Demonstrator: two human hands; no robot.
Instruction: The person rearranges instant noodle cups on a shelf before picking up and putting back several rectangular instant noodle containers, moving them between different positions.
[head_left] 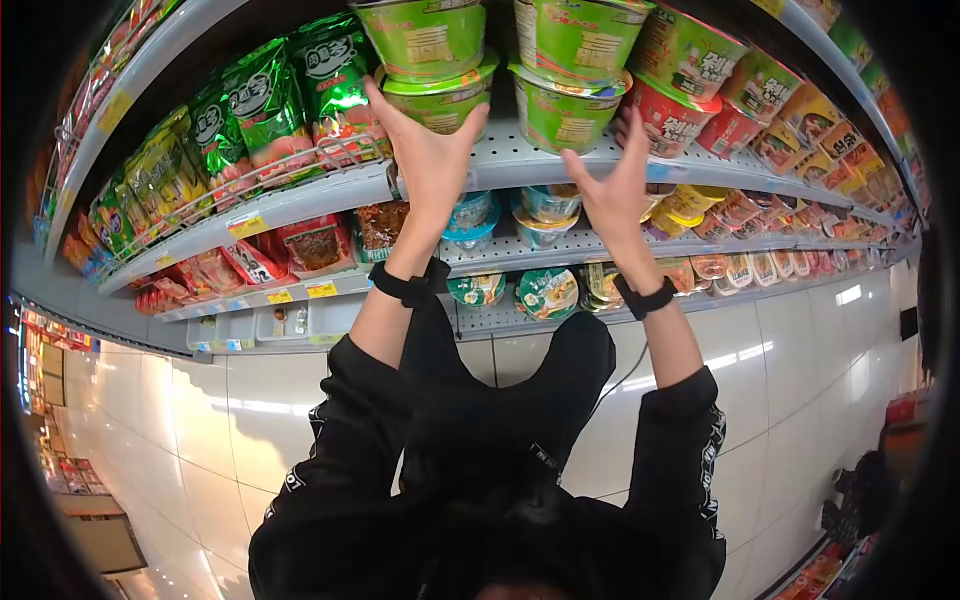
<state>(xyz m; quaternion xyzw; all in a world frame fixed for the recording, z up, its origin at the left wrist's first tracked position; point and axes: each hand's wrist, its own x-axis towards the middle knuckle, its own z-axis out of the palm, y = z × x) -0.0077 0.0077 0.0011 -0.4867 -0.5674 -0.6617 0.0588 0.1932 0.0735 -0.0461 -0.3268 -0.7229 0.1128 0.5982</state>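
Observation:
My left hand (430, 150) reaches up to the top visible shelf, thumb and fingers spread around the sides of a lower green instant noodle bowl (437, 108). Another green noodle bowl (425, 42) is stacked on it. My right hand (612, 190) is raised at the shelf edge with thumb and fingers apart. Its thumb tip is by the base of the second stack's lower green bowl (562, 112), and its fingers reach up between that bowl and a red noodle bowl (672, 120). An upper green bowl (578, 40) tops this stack.
Green noodle packets (262, 100) stand behind a wire rail on the left. More bowls and cups (800, 125) line the shelf to the right. Below are blue-lidded cups (470, 218) and green-lidded bowls (548, 292). My knees (575, 350) are close to the lower shelf, above a tiled floor (780, 400).

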